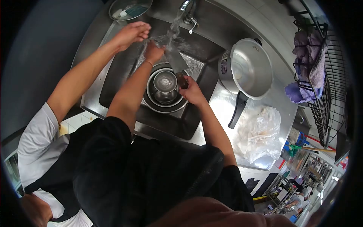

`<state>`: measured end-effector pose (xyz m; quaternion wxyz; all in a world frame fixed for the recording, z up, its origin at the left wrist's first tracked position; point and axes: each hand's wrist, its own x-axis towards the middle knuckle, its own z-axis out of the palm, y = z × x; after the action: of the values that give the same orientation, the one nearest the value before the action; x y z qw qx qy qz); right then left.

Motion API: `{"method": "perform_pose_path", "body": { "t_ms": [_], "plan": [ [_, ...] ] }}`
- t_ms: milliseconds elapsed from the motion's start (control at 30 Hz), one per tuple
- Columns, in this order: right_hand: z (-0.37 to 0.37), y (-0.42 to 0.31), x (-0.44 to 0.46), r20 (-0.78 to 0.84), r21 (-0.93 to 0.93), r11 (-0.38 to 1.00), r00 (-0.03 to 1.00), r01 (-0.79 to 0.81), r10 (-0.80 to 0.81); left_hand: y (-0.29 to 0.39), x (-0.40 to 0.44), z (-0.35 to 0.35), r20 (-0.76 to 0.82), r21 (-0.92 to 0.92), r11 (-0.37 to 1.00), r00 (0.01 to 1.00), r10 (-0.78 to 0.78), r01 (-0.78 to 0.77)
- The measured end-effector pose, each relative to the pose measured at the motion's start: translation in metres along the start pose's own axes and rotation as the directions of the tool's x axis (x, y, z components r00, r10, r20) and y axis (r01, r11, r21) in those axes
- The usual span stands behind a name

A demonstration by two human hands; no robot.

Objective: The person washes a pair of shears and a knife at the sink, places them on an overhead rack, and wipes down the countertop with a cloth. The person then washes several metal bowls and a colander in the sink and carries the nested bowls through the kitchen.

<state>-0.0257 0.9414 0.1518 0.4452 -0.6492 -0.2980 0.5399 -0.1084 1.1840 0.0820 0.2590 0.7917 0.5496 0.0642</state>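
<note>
Two grips work over the sink (109, 92). Clock face centred on the nested bowls (166, 110), 12 at the top of the view.

Nearest: right grip (193, 91) at 3 o'clock, fingers closed around the dark handle of the knife (176, 62). Bowls sit just beside it in the basin, a metal cup (165, 81) at their centre.

Knife: handle at 2 o'clock, blade pointing towards 11, far part at the running water (174, 30). Judgement on handling: wet handle wants a firm hold; blade best turned with its flat to the stream, runoff falling away from the wrists; free fingers belong on the flat, clear of the edge. Which side is the edge, cannot tell.

Pose: right forearm (215, 125) comes in from 4 o'clock. Left forearm (128, 92) reaches from 8, passing beside the bowls; left grip (154, 53) lies between 11 and 12, near the blade's far end. Splash blurs its fingers; pinching or merely resting, cannot tell.

Farther: co-worker's hand (134, 35) at 11 o'clock, fingers loosely curled, near the left grip; a risk, in my judgement, if the blade swings. Pot (251, 72) on the worktop (221, 109), between 2 and 3. Tap (186, 5) between 12 and 1.
</note>
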Motion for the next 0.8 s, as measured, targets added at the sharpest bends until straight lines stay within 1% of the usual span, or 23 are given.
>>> {"method": "perform_pose_path", "body": {
  "t_ms": [33, 67, 100, 133, 167, 200, 233, 267, 300, 333, 400, 433, 467, 500, 533, 567, 600, 633, 667, 733, 767, 800],
  "plan": [
    [0.0, 0.003, 0.001, -0.01, -0.002, 1.0, 1.0, -0.009, 0.009, 0.003, -0.005, 0.004, 0.078, -0.271, 0.96, 0.996, -0.053, 0.072],
    [0.001, 0.006, 0.002, -0.018, -0.001, 1.0, 1.0, -0.019, 0.019, 0.004, -0.012, 0.009, 0.168, -0.512, 0.844, 0.982, -0.083, 0.159],
    [0.002, 0.006, 0.001, -0.018, 0.004, 1.0, 1.0, -0.02, 0.02, 0.016, -0.029, -0.007, 0.283, -0.697, 0.684, 0.959, -0.011, 0.213],
    [0.004, 0.006, -0.002, -0.001, -0.034, 0.999, 0.999, -0.042, 0.042, 0.017, -0.03, 0.0, 0.287, -0.693, 0.687, 0.958, -0.012, 0.217],
    [0.005, 0.007, -0.005, 0.014, -0.073, 0.995, 0.998, -0.066, 0.067, 0.016, -0.033, 0.009, 0.222, -0.758, 0.613, 0.972, -0.08, 0.223],
    [0.007, 0.012, -0.007, 0.012, -0.072, 0.995, 0.997, -0.071, 0.072, 0.015, -0.034, 0.016, 0.159, -0.818, 0.532, 0.975, -0.153, 0.217],
    [0.01, 0.017, -0.009, -0.019, -0.122, 0.992, 0.999, -0.041, 0.039, 0.008, -0.027, 0.029, 0.163, -0.818, 0.531, 0.975, -0.152, 0.219],
    [0.012, 0.023, -0.012, -0.049, -0.171, 0.985, 0.999, -0.017, 0.008, -0.001, -0.017, 0.041, 0.153, -0.775, 0.587, 0.971, -0.185, 0.234],
    [0.013, 0.023, -0.016, -0.044, -0.153, 0.987, 0.998, -0.042, 0.036, -0.003, -0.014, 0.042, 0.138, -0.729, 0.639, 0.967, -0.215, 0.246],
    [0.013, 0.023, -0.02, -0.048, -0.153, 0.987, 0.998, -0.045, 0.039, -0.005, -0.013, 0.044, 0.143, -0.729, 0.638, 0.967, -0.213, 0.248],
    [0.013, 0.022, -0.025, -0.067, -0.185, 0.982, 0.998, -0.029, 0.017, -0.001, -0.009, 0.039, 0.288, -0.731, 0.543, 0.908, -0.303, 0.413],
    [0.011, 0.025, -0.026, -0.071, -0.183, 0.983, 0.997, -0.032, 0.019, 0.007, -0.014, 0.03, 0.288, -0.694, 0.566, 0.892, -0.349, 0.446],
    [0.01, 0.028, -0.025, -0.065, -0.172, 0.985, 0.998, 0.007, -0.018, 0.011, -0.016, 0.029, 0.29, -0.692, 0.567, 0.892, -0.347, 0.446],
    [0.01, 0.024, -0.026, -0.06, -0.16, 0.986, 0.997, 0.047, -0.057, 0.011, -0.014, 0.032, 0.347, -0.799, 0.356, 0.856, -0.384, 0.484],
    [0.01, 0.02, -0.027, -0.062, -0.159, 0.986, 0.996, 0.047, -0.057, 0.011, -0.012, 0.035, 0.41, -0.861, 0.124, 0.818, -0.403, 0.493],
    [0.009, 0.016, -0.029, -0.035, 0.012, 0.999, 0.999, -0.038, 0.038, 0.011, -0.015, 0.04, 0.409, -0.861, 0.125, 0.819, -0.402, 0.492],
    [0.009, 0.011, -0.03, 0.008, 0.179, 0.976, 0.992, -0.126, 0.127, 0.021, -0.026, 0.033, 0.384, -0.881, 0.165, 0.873, -0.301, 0.444],
    [0.008, 0.013, -0.028, 0.009, 0.179, 0.976, 0.992, -0.124, 0.124, 0.025, -0.031, 0.032, 0.354, -0.899, 0.199, 0.915, -0.195, 0.391],
    [0.007, 0.018, -0.025, 0.005, 0.184, 0.974, 0.991, -0.131, 0.133, 0.028, -0.033, 0.03, 0.352, -0.899, 0.201, 0.915, -0.197, 0.389],
    [0.006, 0.025, -0.017, 0.007, 0.191, 0.972, 0.99, -0.139, 0.14, 0.024, -0.033, 0.032, 0.202, -0.851, 0.476, 0.975, -0.095, 0.223],
    [0.006, 0.029, -0.012, -0.051, 0.155, 0.974, 0.984, -0.164, 0.173, 0.025, -0.035, 0.035, 0.11, -0.843, 0.521, 0.991, -0.075, 0.133],
    [0.004, 0.029, -0.007, -0.109, 0.116, 0.976, 0.974, -0.185, 0.197, 0.033, -0.044, 0.031, 0.1, -0.844, 0.522, 0.992, -0.079, 0.127]
  ]
}}
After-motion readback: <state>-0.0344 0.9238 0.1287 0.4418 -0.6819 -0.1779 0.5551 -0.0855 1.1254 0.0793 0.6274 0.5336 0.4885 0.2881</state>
